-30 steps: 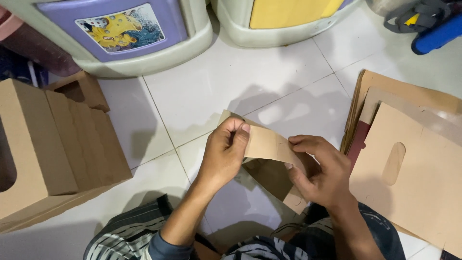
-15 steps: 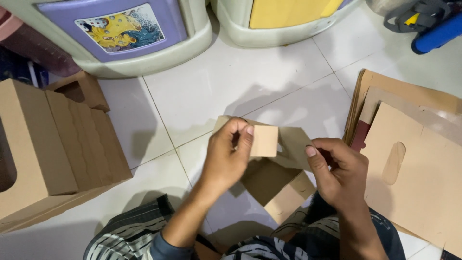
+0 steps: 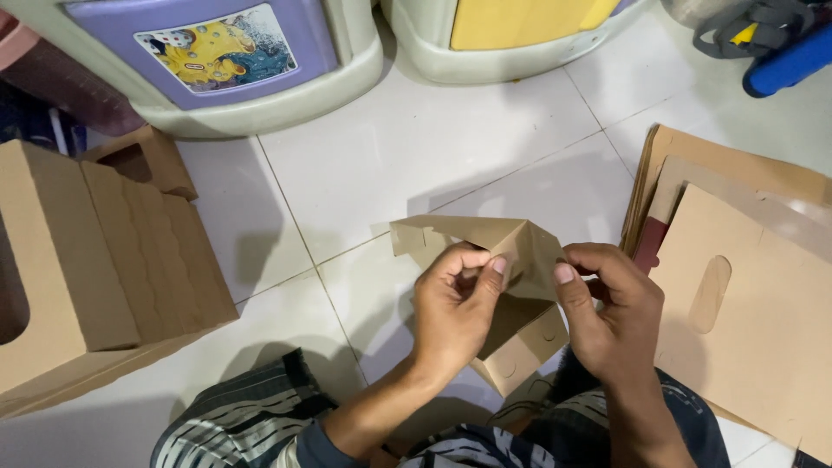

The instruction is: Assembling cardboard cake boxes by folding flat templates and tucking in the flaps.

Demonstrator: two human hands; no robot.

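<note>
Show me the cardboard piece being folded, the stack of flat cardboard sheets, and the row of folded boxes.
cardboard piece (image 3: 511, 238), head view, on its upper folded panel.
stack of flat cardboard sheets (image 3: 763, 347), head view, on the top sheet below its oval cutout.
row of folded boxes (image 3: 104, 251), head view, on the tops of the boxes at left.

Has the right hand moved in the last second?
Yes. The right hand has risen slightly toward the flat cardboard sheets and now pinches the cardboard piece.
</note>
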